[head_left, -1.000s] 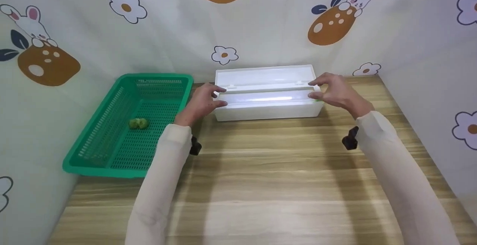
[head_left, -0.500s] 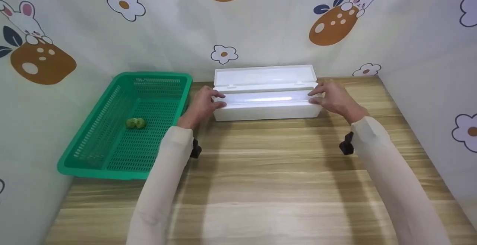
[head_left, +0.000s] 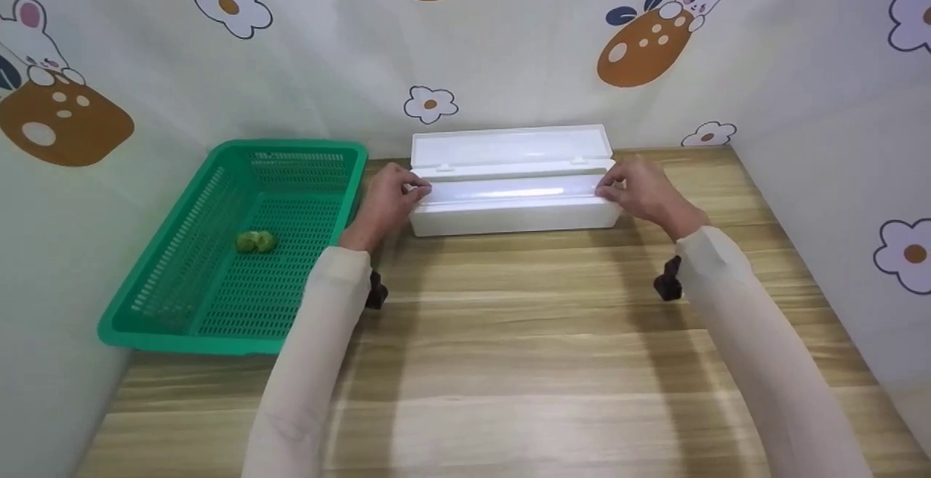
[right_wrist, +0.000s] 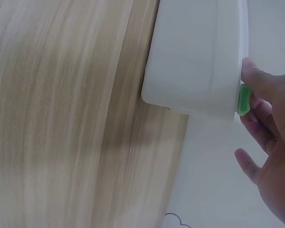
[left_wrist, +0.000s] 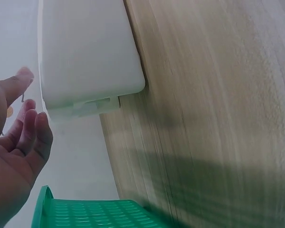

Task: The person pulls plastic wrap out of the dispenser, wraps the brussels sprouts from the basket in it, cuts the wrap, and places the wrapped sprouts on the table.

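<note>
One long white plastic box, its lid tipped back, sits by the printed cloth wall, with wide wooden table in front. A person's left hand and right hand are at its ends, fingertips closer together than half a second ago; I can't tell if either pinches anything. Left of the box, one green plastic basket holds two round green lumps.

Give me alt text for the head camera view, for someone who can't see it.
A person's left hand and right hand are at opposite ends of a long, open white box with something shiny inside, on a wood-grain table. To the left, a slotted green basket holds two small, round green items.
</note>
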Tool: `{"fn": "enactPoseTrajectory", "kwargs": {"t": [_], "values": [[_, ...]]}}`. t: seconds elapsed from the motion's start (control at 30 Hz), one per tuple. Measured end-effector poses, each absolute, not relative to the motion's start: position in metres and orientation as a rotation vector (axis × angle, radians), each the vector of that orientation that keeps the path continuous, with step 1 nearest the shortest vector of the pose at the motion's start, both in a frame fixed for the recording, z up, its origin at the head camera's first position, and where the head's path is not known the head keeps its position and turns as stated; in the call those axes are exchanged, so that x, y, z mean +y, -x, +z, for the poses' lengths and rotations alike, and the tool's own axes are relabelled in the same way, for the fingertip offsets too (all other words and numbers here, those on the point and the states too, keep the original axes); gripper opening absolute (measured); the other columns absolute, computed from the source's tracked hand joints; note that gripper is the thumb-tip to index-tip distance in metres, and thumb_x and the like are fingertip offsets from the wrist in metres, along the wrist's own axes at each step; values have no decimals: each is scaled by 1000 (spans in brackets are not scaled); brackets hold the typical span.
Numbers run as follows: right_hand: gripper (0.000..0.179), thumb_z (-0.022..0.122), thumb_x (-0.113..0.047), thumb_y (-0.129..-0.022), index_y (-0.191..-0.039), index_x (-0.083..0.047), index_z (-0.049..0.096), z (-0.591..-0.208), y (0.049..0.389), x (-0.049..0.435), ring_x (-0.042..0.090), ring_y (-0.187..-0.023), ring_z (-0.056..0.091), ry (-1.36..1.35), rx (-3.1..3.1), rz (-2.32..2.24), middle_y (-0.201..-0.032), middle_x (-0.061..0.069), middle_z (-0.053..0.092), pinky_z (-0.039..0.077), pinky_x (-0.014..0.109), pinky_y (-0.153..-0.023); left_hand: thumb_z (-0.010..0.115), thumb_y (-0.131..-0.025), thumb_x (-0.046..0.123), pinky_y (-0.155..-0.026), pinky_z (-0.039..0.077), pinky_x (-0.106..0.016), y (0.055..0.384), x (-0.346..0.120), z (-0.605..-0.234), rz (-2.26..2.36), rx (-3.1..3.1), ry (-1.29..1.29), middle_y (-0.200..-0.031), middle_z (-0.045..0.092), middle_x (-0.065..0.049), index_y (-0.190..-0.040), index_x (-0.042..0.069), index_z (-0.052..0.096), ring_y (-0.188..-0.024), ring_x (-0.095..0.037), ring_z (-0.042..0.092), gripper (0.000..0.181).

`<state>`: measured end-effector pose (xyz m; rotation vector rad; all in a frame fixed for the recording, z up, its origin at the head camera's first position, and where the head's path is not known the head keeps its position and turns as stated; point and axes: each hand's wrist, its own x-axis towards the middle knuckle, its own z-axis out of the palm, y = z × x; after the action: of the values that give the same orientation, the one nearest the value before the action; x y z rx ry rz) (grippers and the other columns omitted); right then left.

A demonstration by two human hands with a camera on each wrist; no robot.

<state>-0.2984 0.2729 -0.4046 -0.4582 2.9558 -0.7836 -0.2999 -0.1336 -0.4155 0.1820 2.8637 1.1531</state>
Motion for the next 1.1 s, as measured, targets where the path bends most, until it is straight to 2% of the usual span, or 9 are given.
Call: {"fn": "enactPoseTrajectory", "kwargs": {"t": [0.13, 0.37, 0.53, 0.67, 0.77, 0.87, 0.97, 1.1], "values": [[18, 62, -12, -99, -104, 4, 70, -406, 299, 270, 35, -101, 55, 459, 2977, -753, -106, 23, 67, 44, 52, -91, 63, -100, 22, -90, 45, -34, 300, -134, -414, 1240, 2825, -92, -114, 55, -8, -114, 9, 74, -104, -24, 48, 22], [21, 53, -12, -103, -107, 8, 59, -404, 299, 262, 38, -100, 54, 447, 3040, -834, -107, 26, 59, 43, 54, -91, 61, -101, 24, -78, 44, -30, 303, -133, -417, 1275, 2898, -107, -106, 60, -11, -112, 7, 75, -95, -23, 52, 24], [21, 48, -10, -105, -111, 8, 56, -404, 300, 259, 32, -93, 54, 352, 3012, -944, -107, 23, 60, 46, 44, -83, 60, -102, 27, -84, 51, -31, 304, -128, -415, 1317, 2833, -2, -110, 65, -9, -115, 10, 71, -96, -23, 56, 24], [21, 47, -10, -106, -112, 7, 56, -405, 301, 258, 32, -93, 62, 286, 2985, -1075, -107, 23, 64, 48, 31, -77, 57, -103, 29, -93, 54, -34, 306, -125, -413, 1385, 2749, 93, -116, 66, -7, -119, 13, 67, -102, -23, 57, 25], [22, 48, -13, -106, -112, 7, 57, -406, 303, 258, 33, -98, 67, 252, 2982, -1148, -106, 23, 67, 48, 21, -74, 56, -103, 28, -94, 53, -34, 307, -123, -413, 1433, 2718, 115, -117, 66, -8, -120, 12, 66, -104, -23, 57, 25], [24, 52, -17, -105, -111, 4, 60, -406, 305, 258, 31, -101, 67, 195, 2974, -1195, -107, 22, 68, 46, 16, -73, 56, -104, 27, -94, 53, -33, 310, -122, -413, 1479, 2688, 119, -117, 65, -8, -120, 11, 66, -104, -22, 57, 25], [24, 60, -18, -101, -115, 1, 63, -405, 306, 259, 28, -102, 65, 132, 2943, -1216, -110, 20, 68, 49, 20, -78, 56, -104, 27, -96, 54, -33, 313, -121, -414, 1542, 2637, 144, -117, 64, -8, -122, 11, 64, -106, -21, 59, 26], [27, 67, -13, -96, -119, 0, 64, -406, 308, 256, 27, -103, 63, 110, 2928, -1220, -113, 19, 67, 51, 29, -86, 55, -104, 27, -100, 54, -33, 317, -119, -416, 1628, 2583, 169, -119, 63, -9, -123, 10, 62, -108, -21, 62, 27]]}}
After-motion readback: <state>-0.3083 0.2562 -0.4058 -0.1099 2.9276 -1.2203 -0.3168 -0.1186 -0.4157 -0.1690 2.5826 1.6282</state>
